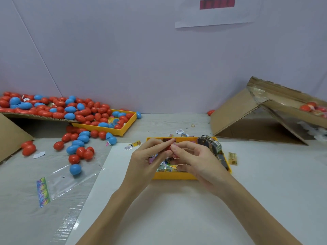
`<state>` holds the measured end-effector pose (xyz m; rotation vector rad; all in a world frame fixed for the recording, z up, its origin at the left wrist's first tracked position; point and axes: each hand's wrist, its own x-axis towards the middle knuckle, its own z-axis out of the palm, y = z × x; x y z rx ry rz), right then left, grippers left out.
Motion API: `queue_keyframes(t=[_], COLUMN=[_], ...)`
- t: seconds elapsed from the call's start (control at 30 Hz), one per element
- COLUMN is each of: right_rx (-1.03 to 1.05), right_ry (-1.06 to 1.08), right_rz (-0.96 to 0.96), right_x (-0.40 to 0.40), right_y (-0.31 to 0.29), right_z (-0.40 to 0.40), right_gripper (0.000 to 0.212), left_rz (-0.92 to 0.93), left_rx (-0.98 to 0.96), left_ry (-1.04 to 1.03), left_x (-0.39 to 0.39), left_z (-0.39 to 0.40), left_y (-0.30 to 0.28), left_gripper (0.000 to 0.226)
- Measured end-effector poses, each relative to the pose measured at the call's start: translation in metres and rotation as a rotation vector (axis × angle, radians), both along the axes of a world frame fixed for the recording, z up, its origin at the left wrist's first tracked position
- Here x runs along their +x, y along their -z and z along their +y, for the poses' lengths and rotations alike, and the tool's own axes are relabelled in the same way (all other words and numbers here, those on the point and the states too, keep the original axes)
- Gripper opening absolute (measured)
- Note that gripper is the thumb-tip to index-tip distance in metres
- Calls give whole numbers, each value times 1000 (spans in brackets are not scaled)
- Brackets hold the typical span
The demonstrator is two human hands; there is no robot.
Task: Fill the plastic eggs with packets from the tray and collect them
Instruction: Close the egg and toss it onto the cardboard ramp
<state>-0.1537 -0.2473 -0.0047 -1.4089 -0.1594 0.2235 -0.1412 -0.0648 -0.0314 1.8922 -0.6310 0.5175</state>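
Both hands meet above the yellow packet tray (174, 175) in the middle of the table. My left hand (150, 156) and my right hand (191, 156) together pinch a small red plastic egg (169, 146) between their fingertips; most of the egg is hidden by the fingers. The tray holds several small printed packets (162, 167), and a banded bundle of packets (212, 145) sits at its right end. Whether the egg is closed or holds a packet cannot be made out.
Red and blue eggs (77, 147) lie loose at the left, with more heaped in a second yellow tray (123, 129) and on a cardboard flap (35, 116). A tilted cardboard box (251, 119) with eggs stands at the right. A clear plastic bag (67, 181) lies front left. Stray packets (232, 158) surround the tray.
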Motion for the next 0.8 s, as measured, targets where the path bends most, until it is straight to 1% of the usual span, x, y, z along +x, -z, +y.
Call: queue_keyframes(t=[0.1,0.13,0.17,0.2,0.23,0.3,0.33,0.37,0.4,0.47,0.53,0.63,0.67,0.73,0.8], right_rx=[-114,-88,-12,115,295,712,867,937,925,741,522,330,263,91,-40], right_ry=[67,95,120,138,151,195,221,238,239,233,186,186,203,229,221], right_rz=[-29,1,53,103,130,116,99,95,106,143,155,112,81,12,-67], right_x=[7,15,25,36,46,67,75,80,83,78,66,49,43,36,28], right_y=[4,2,-4,-15,-29,-60,-74,-83,-85,-73,-47,-15,-8,-1,3], right_z=[0,-3,-10,-21,-36,-71,-86,-97,-102,-101,-89,-68,-61,-47,-37], right_gripper=[30,33,36,38,38,41,49,60,67,69,61,38,34,32,32], left_rz=[-70,-63,-49,-33,-17,15,21,20,15,16,42,91,116,183,255], left_rx=[56,31,-4,-30,-40,-44,-40,-33,-26,-12,-9,19,19,2,-12], left_ry=[-97,-134,-174,-211,-242,-275,-281,-286,-290,-295,-319,-396,-421,-488,-573], left_x=[-2,-4,-4,-4,-2,0,0,-1,-1,-1,2,6,8,15,29], left_z=[-2,-1,0,2,4,7,6,6,5,5,6,5,6,13,23], left_y=[-2,-4,-5,-6,-7,-8,-8,-9,-9,-8,-7,-3,-1,2,2], left_gripper=[39,39,38,36,33,34,36,36,35,32,28,21,18,13,17])
